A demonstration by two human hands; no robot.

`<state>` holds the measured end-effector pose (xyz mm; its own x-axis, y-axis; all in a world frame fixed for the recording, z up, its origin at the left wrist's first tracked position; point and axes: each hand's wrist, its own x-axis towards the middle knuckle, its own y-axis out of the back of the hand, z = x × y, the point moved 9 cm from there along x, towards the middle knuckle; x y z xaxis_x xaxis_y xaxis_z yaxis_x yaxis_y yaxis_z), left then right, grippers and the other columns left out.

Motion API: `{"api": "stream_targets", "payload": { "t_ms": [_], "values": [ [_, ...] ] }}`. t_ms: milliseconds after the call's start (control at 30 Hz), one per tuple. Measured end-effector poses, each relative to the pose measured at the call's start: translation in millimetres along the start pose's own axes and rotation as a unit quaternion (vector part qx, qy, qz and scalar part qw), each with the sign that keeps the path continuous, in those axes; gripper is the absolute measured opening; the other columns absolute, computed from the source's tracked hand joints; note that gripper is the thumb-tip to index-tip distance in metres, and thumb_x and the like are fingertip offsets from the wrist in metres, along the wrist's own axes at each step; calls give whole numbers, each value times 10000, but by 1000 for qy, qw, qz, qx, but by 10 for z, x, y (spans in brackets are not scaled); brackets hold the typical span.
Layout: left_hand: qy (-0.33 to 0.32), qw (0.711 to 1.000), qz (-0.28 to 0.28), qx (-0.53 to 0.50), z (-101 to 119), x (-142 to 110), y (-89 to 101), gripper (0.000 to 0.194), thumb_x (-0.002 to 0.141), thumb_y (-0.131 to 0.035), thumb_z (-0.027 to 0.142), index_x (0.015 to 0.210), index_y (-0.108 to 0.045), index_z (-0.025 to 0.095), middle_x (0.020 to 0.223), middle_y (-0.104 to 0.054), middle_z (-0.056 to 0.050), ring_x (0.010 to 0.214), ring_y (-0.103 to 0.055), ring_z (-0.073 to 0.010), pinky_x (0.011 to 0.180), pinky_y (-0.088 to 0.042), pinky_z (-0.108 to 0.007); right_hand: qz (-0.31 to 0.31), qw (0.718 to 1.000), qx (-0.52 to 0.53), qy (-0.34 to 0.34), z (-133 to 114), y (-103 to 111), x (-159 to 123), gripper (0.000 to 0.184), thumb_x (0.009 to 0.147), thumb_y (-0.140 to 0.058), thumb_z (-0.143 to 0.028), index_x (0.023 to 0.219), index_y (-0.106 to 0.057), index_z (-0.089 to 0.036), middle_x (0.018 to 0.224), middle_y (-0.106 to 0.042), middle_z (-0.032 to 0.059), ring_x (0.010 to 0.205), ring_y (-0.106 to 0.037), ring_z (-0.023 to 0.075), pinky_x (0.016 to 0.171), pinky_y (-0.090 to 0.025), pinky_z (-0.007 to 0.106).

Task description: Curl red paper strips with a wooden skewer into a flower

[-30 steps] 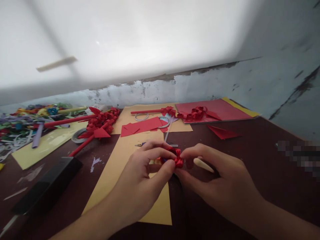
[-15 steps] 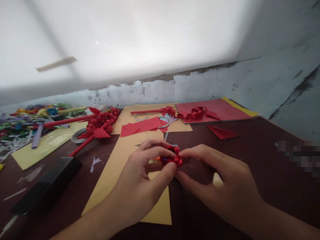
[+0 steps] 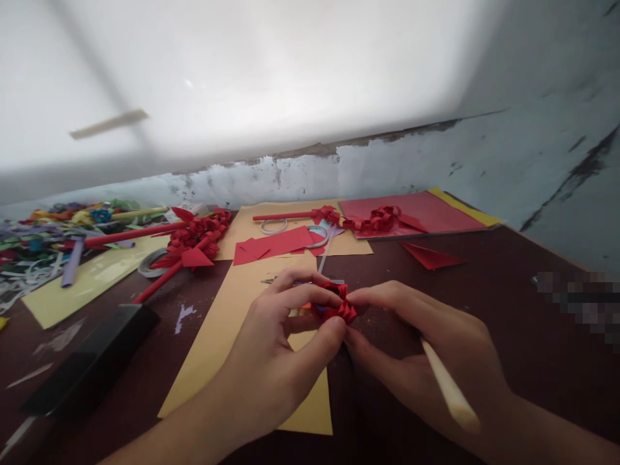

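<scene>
Between my two hands is a small red folded-paper flower [image 3: 347,310] with pleated loops. My left hand [image 3: 285,342] is closed around its left side, thumb below and fingers over it. At its right edge, the thumb and forefinger of my right hand [image 3: 436,342] pinch the paper. A pale wooden stick [image 3: 448,384] is also tucked in my right hand, its blunt end pointing down and toward me. Beneath my left hand lies an orange-yellow paper sheet [image 3: 213,368]. Scissors [image 3: 267,281] are partly hidden behind the left fingers.
Red paper flowers [image 3: 196,236] on rolled stems lie left, near a black block [image 3: 92,361] and a heap of coloured paper strips [image 3: 43,248]. Red strips [image 3: 285,242] and tape rings lie behind my hands. A red folded triangle [image 3: 431,257] rests right of a red folder [image 3: 450,216].
The wooden stick in my right hand has swung, so its length now shows across the palm side. Both hands stay at the red paper flower, which has turned slightly.
</scene>
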<state>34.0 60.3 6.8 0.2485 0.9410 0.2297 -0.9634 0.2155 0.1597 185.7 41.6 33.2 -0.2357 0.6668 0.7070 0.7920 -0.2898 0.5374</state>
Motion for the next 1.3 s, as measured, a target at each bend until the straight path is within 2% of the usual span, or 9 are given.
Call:
{"api": "stream_targets", "payload": {
  "t_ms": [167, 333, 533, 800, 1033, 1200, 1300],
  "values": [
    [4, 1000, 13, 21, 14, 10, 14, 81, 929, -741, 211, 966, -802, 249, 1201, -591, -56, 1115, -681, -194, 862, -667, -240, 9, 1000, -12, 1, 4, -2, -2, 203, 881, -754, -205, 1058, -688, -281, 964, -802, -15, 795, -770, 163, 754, -601, 244],
    [15, 1000, 16, -2, 9, 20, 12, 77, 940, -726, 220, 962, -800, 227, 1191, -595, -67, 1133, -677, -209, 875, -670, -265, 11, 1000, -17, -11, 29, -16, 3, 201, 886, -774, -246, 1066, -695, -290, 941, -806, -15, 734, -760, 168, 747, -605, 261],
    [19, 999, 27, -6, 10, 17, 43, 69, 927, -735, 221, 949, -800, 218, 1176, -604, -65, 1082, -683, -186, 854, -661, -237, 12, 1000, -17, -19, 37, -9, -9, 202, 878, -788, -256, 1055, -698, -289, 907, -792, -27, 721, -746, 153, 753, -594, 248],
    [20, 999, 30, -1, -3, 23, 39, 78, 923, -741, 223, 943, -816, 218, 1160, -621, -55, 961, -689, -146, 826, -650, -213, 3, 999, 10, -33, 41, 5, 1, 220, 851, -787, -158, 991, -681, -291, 836, -719, -62, 607, -618, 101, 604, -509, 225],
    [19, 999, 28, 4, 8, 19, 38, 90, 924, -726, 197, 932, -815, 214, 1120, -626, -56, 1005, -699, -162, 812, -649, -200, -3, 999, 15, -31, 39, -9, 14, 176, 862, -772, -200, 967, -651, -274, 802, -686, -64, 568, -574, 92, 567, -482, 227],
    [14, 999, 30, 8, -1, 26, 37, 88, 915, -728, 206, 932, -814, 210, 1132, -615, -61, 994, -715, -169, 804, -666, -219, -11, 999, 26, -42, 55, -27, 19, 162, 857, -763, -200, 946, -646, -269, 805, -693, -67, 552, -576, 82, 527, -465, 221],
    [10, 999, 33, 26, 0, 32, 40, 86, 908, -728, 213, 931, -811, 202, 1126, -622, -66, 989, -719, -168, 791, -673, -214, -17, 998, 35, -45, 69, -52, 16, 180, 838, -762, -180, 953, -652, -266, 828, -711, -58, 591, -616, 94, 561, -491, 226]
  ]
}}
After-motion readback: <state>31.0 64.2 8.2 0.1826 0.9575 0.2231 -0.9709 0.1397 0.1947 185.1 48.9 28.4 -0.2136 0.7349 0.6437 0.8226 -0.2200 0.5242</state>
